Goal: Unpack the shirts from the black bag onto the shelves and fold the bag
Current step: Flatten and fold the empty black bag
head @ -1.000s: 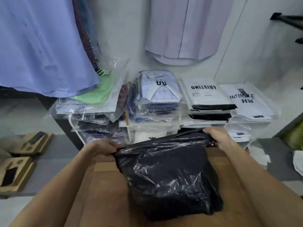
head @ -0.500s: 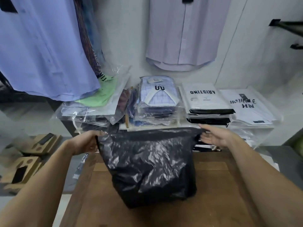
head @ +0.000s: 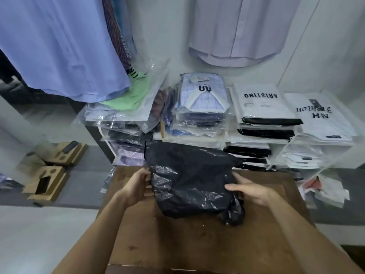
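Fingertips of left hand [head: 136,186] vanish behind black bag [head: 189,180]; contents hidden.

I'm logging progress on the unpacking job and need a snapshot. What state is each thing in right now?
black bag: bulging, on the wooden table, not folded.
left hand: grips the bag's left side.
right hand: fingers straight, resting on the bag's right side.
wooden table: bears the bag.
packaged shirts: stacked on the shelves, sealed in plastic.
hanging shirts: hung above the shelves.
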Motion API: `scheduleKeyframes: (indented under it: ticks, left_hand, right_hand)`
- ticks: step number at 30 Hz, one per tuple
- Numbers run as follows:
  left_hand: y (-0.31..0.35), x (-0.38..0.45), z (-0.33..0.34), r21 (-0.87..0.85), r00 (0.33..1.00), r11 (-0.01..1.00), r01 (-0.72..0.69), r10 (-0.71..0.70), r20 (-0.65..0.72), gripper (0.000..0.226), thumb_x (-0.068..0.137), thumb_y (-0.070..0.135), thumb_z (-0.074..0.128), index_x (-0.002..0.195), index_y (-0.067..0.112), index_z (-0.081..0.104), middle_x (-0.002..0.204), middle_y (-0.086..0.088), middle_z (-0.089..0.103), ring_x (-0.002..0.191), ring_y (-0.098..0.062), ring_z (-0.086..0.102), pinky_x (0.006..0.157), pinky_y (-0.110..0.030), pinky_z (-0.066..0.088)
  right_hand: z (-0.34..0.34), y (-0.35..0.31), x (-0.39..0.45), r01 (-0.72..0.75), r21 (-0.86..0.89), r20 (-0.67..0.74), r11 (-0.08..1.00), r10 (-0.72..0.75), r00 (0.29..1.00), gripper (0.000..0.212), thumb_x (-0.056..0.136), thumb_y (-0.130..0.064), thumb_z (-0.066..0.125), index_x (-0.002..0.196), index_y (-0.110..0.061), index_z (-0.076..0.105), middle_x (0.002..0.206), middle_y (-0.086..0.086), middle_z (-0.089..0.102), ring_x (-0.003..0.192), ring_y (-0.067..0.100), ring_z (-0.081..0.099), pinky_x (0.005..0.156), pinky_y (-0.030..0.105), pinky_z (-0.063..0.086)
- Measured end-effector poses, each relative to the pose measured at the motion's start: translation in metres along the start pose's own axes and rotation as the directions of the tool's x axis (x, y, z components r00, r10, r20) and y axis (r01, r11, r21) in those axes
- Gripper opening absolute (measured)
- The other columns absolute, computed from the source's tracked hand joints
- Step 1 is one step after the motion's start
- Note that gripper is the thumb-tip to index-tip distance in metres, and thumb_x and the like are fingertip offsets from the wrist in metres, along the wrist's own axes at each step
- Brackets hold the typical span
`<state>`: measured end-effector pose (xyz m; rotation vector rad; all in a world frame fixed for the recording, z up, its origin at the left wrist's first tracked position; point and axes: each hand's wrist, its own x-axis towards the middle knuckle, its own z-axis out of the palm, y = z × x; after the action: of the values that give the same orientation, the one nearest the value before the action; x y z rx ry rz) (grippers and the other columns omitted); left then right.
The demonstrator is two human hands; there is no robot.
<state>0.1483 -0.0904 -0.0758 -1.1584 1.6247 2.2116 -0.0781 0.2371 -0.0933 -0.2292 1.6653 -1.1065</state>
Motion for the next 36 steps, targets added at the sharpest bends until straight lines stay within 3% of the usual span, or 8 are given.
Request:
scheduleKeyframes:
  ticks: [3, 8, 12, 20, 23, 26, 30, 36]
  left_hand:
    - [-0.008, 0.0, 0.003, 0.063, 0.975, 0.986, -0.157, 0.144, 0.168, 0.074, 0.06, 0.018, 0.044, 0.132, 0.032, 0.06, 0.127, 0.006, 0.068, 0.114, -0.023, 0.059, 0.104, -0.05, 0.038]
    - [-0.006, 0.001, 0.017, 0.116, 0.882, 0.936, -0.331, 0.263, 0.39, 0.112, 0.061, -0.014, 0.048, 0.151, 0.05, 0.029, 0.156, 0.016, 0.041, 0.137, -0.026, 0.045, 0.096, -0.048, 0.043]
    - [-0.008, 0.001, 0.051, 0.315, 0.838, 0.825, -0.469, 0.303, 0.454, 0.121, 0.071, -0.007, 0.081, 0.153, 0.052, 0.014, 0.16, 0.006, 0.033, 0.132, -0.018, 0.055, 0.097, -0.04, 0.054]
    - [-0.003, 0.005, 0.107, 0.566, 0.576, 0.321, -0.759, 0.736, 0.355, 0.12, 0.075, 0.013, 0.086, 0.16, 0.031, 0.004, 0.163, 0.017, 0.017, 0.151, -0.001, 0.016, 0.121, -0.025, 0.023]
    - [0.015, 0.0, 0.123, 0.465, 0.545, 0.406, -0.787, 0.811, 0.214, 0.103, 0.083, 0.008, 0.078, 0.158, 0.036, 0.012, 0.142, 0.023, 0.048, 0.131, -0.005, 0.051, 0.104, -0.024, 0.045]
    - [0.032, -0.001, 0.123, 0.381, 0.585, 0.515, -0.768, 0.806, 0.092, 0.08, 0.089, 0.005, 0.069, 0.153, 0.038, 0.033, 0.101, 0.017, 0.065, 0.1, -0.009, 0.068, 0.088, -0.025, 0.053]
    - [0.051, -0.003, 0.108, 0.469, 0.528, 0.498, -0.729, 0.846, -0.077, 0.026, 0.085, 0.013, 0.065, 0.107, 0.026, 0.064, 0.094, 0.009, 0.072, 0.093, -0.01, 0.069, 0.089, -0.042, 0.055]
    - [0.047, 0.003, 0.032, 0.546, 0.505, 0.64, -0.54, 0.766, -0.398, 0.022, 0.071, 0.003, 0.051, 0.082, 0.022, 0.056, 0.091, -0.005, 0.063, 0.089, -0.031, 0.059, 0.079, -0.052, 0.053]
  right_hand:
    - [0.012, -0.002, -0.008, -0.018, -0.159, 0.021, 0.987, 0.022, 1.0, 0.071, 0.073, -0.034, 0.089, 0.133, -0.011, 0.059, 0.116, 0.001, 0.075, 0.099, 0.011, 0.073, 0.093, 0.034, 0.057]
    - [0.003, -0.01, -0.007, 0.05, 0.41, -0.236, 0.911, 0.053, 0.97, 0.043, 0.086, -0.033, 0.078, 0.119, -0.007, 0.071, 0.109, 0.017, 0.076, 0.096, 0.033, 0.075, 0.096, 0.046, 0.055]
    - [0.0, -0.018, -0.015, 0.002, 0.479, -0.258, 0.878, 0.139, 0.956, 0.032, 0.093, -0.027, 0.07, 0.114, -0.003, 0.071, 0.091, 0.017, 0.078, 0.095, 0.034, 0.07, 0.09, 0.044, 0.055]
    - [-0.002, -0.055, -0.02, 0.083, 0.598, -0.247, 0.797, 0.084, 0.965, 0.043, 0.096, -0.048, 0.061, 0.106, -0.008, 0.071, 0.085, 0.015, 0.077, 0.069, 0.03, 0.076, 0.065, 0.04, 0.061]
    - [-0.002, -0.075, -0.034, 0.214, 0.589, -0.152, 0.779, -0.153, 0.976, 0.068, 0.093, -0.068, 0.047, 0.126, -0.012, 0.069, 0.119, 0.014, 0.073, 0.108, 0.03, 0.071, 0.097, 0.044, 0.051]
    - [-0.016, -0.079, -0.047, 0.333, 0.398, -0.06, 0.855, -0.338, 0.939, 0.089, 0.075, -0.059, 0.079, 0.15, -0.024, 0.046, 0.143, 0.007, 0.06, 0.134, 0.027, 0.054, 0.11, 0.043, 0.04]
    - [-0.033, -0.076, -0.062, 0.336, -0.114, -0.005, 0.935, -0.338, 0.941, 0.073, 0.074, -0.006, 0.086, 0.136, -0.027, 0.055, 0.126, -0.001, 0.071, 0.119, 0.018, 0.066, 0.105, 0.035, 0.046]
    - [-0.07, -0.055, -0.077, 0.173, -0.309, -0.267, 0.935, -0.261, 0.928, 0.042, 0.079, -0.025, 0.085, 0.115, -0.023, 0.062, 0.101, 0.003, 0.072, 0.08, 0.016, 0.07, 0.071, 0.03, 0.048]
